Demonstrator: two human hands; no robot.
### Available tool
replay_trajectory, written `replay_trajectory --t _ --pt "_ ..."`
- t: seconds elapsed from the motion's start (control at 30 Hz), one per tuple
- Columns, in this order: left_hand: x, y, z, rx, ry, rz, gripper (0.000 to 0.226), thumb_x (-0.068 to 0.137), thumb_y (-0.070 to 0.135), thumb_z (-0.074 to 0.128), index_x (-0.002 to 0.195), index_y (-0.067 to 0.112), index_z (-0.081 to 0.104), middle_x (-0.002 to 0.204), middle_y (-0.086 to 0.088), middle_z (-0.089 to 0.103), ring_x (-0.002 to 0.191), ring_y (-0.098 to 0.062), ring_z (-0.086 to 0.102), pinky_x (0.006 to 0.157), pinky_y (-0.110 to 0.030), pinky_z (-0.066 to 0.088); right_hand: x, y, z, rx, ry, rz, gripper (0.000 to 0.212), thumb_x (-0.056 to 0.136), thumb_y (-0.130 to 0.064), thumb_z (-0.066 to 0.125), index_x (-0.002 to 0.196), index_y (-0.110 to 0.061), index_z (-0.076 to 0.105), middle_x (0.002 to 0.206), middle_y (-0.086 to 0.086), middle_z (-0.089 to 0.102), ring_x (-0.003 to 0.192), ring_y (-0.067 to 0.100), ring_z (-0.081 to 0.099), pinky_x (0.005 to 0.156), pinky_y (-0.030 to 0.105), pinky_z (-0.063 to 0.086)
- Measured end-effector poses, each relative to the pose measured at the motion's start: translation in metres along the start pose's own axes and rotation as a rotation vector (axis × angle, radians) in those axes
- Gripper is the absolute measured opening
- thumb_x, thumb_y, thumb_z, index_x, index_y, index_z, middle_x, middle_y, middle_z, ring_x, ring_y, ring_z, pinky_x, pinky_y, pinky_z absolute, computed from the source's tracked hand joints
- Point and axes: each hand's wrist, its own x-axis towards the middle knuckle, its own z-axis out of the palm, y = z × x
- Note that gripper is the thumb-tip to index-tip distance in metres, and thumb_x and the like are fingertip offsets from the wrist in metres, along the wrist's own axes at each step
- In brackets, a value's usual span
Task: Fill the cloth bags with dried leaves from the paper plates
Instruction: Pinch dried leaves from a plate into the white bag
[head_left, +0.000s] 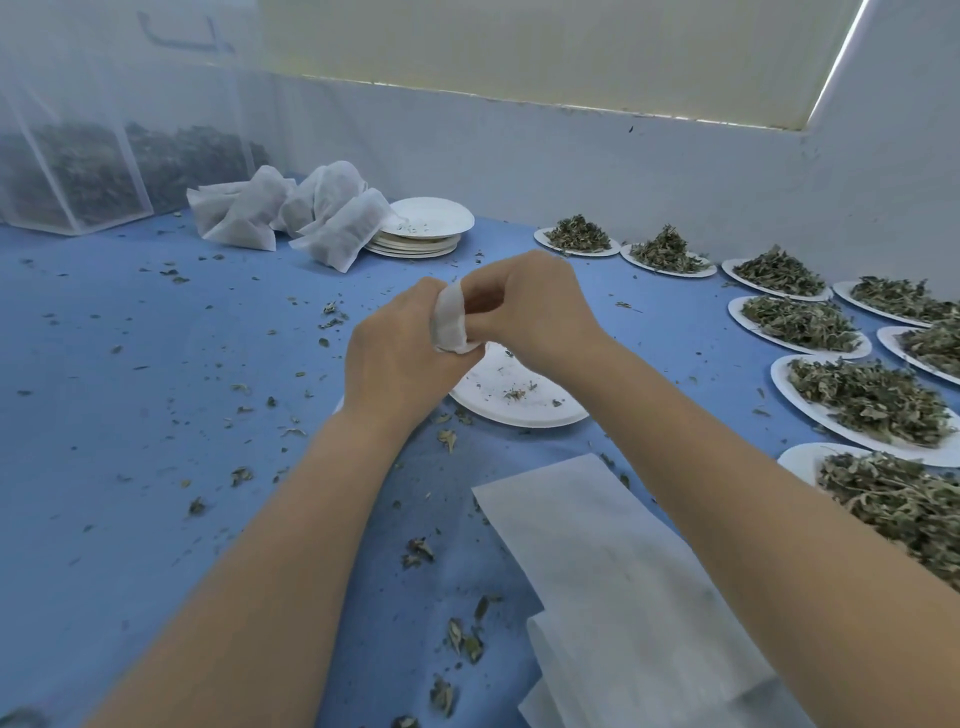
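1. Lying at the lower right of the frame, nearest the camera, a pile of flat empty cloth bags (613, 571) rests on the blue table cover (156, 364), partly under the right forearm.
2. Scattered leaf crumbs (465, 642) dot the blue cover around both forearms.
3. At mid-frame the left hand (400, 358) and the right hand (530, 312) meet over a nearly empty paper plate (519, 395) that carries only a few leaf bits.
4. Both hands have their fingers curled round one small white cloth bag (451, 322), which is bunched between them; only a strip of it shows, and whether it holds leaves I cannot tell.
5. Along the right edge, from lower right to the upper middle, paper plates heaped with dried leaves (867, 400) sit side by side in rows.
6. Further back, left of centre, a stack of used paper plates (426, 228) stands with a few crumbs on top.
7. A heap of filled cloth bags (291, 213) leans against that stack on its left.
8. In the upper left corner a white mesh enclosure (78, 171) holds dark leaves, set against the pale wall (571, 156).
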Motion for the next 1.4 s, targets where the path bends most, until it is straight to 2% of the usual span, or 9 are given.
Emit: replay_trajectory --t 0.13,0.27,0.47,0.6,0.87,1.0,1.07,1.23,1.4 --pt "-0.001 0.005 0.002 -0.046 -0.011 0.053 0.031 0.070 0.029 0.073 0.087 0.009 0.057 0.074 0.001 0.055 0.068 -0.022 0.050 0.061 -0.031 0.038 0.005 -0.009 -0.002 -0.346 -0.176 -0.013 0.032 0.080 -0.007 0.059 0.053 -0.021 0.052 0.048 -0.006 0.046 0.051 0.011 0.037 0.046 0.018 0.029" --pt "-0.003 0.013 0.003 -0.081 -0.035 0.059 0.035 0.063 0.037 0.069 0.081 0.015 0.049 0.067 0.009 0.048 0.067 -0.019 0.048 0.058 -0.030 0.035 0.010 -0.012 -0.002 -0.566 -0.160 0.012 0.036 0.083 -0.001 0.050 0.054 -0.016 0.033 0.054 -0.002 0.036 0.050 0.011 0.031 0.043 0.020 0.022" --pt "0.002 0.006 -0.002 -0.137 -0.112 -0.048 0.074 0.047 0.053 0.077 0.112 0.037 0.044 0.099 0.020 0.055 0.087 -0.006 0.052 0.068 -0.023 0.041 0.009 -0.007 -0.007 -0.395 -0.042 0.038 0.020 0.084 -0.004 0.052 0.065 -0.010 0.055 0.055 -0.004 0.038 0.060 0.015 0.039 0.043 0.018 0.025" --pt "0.005 -0.007 0.000 -0.019 -0.190 -0.031 0.071 0.062 0.030 0.072 0.124 0.034 0.039 0.099 0.015 0.051 0.088 -0.015 0.051 0.068 -0.027 0.035 -0.003 -0.002 -0.013 -0.112 -0.108 0.024 0.020 0.089 -0.016 0.056 0.082 -0.002 0.070 0.060 0.007 0.050 0.053 0.013 0.037 0.049 0.020 0.030" --pt "0.007 -0.027 -0.005 -0.088 -0.177 -0.103 0.064 0.061 0.021 0.074 0.117 0.035 0.044 0.102 0.009 0.054 0.088 -0.015 0.049 0.073 -0.029 0.040 -0.016 0.011 -0.018 -0.067 -0.118 0.006 0.047 0.092 -0.010 0.052 0.079 -0.054 0.059 0.091 -0.010 0.070 0.088 0.034 0.061 0.072 0.031 0.048" --pt "0.004 -0.032 -0.005 -0.096 -0.179 -0.122 0.061 0.064 0.028 0.077 0.116 0.036 0.046 0.099 0.009 0.055 0.087 -0.014 0.049 0.070 -0.026 0.037 -0.022 0.030 -0.021 -0.106 0.037 0.124 0.032 0.093 -0.012 0.046 0.110 -0.029 0.068 0.113 -0.009 0.067 0.083 0.003 0.059 0.066 0.004 0.040" --pt "0.003 -0.034 -0.005 -0.109 -0.173 -0.149 0.056 0.067 0.033 0.076 0.115 0.034 0.048 0.096 0.010 0.057 0.086 -0.013 0.048 0.067 -0.024 0.035 -0.028 0.043 -0.021 -0.236 0.016 0.253 0.019 0.091 -0.035 0.054 0.102 -0.023 0.064 0.109 -0.004 0.061 0.098 0.014 0.051 0.076 0.016 0.037" --pt "0.003 -0.033 -0.004 -0.107 -0.171 -0.190 0.049 0.069 0.034 0.074 0.112 0.034 0.049 0.095 0.010 0.058 0.088 -0.014 0.050 0.071 -0.028 0.037 -0.045 0.049 -0.007 -0.302 -0.209 0.609 0.128 0.045 -0.082 0.068 0.146 -0.019 0.017 0.142 0.008 0.028 0.135 0.027 0.023 0.108 0.045 0.029" --pt "0.006 -0.029 -0.006 -0.036 -0.171 -0.230 0.050 0.073 0.036 0.070 0.116 0.026 0.046 0.096 0.008 0.053 0.090 -0.017 0.047 0.076 -0.033 0.041 -0.037 0.053 0.008 -0.347 -0.142 0.639 0.146 0.042 -0.082 0.069 0.150 -0.017 -0.006 0.151 0.012 0.018 0.140 0.031 0.014 0.111 0.044 0.018"
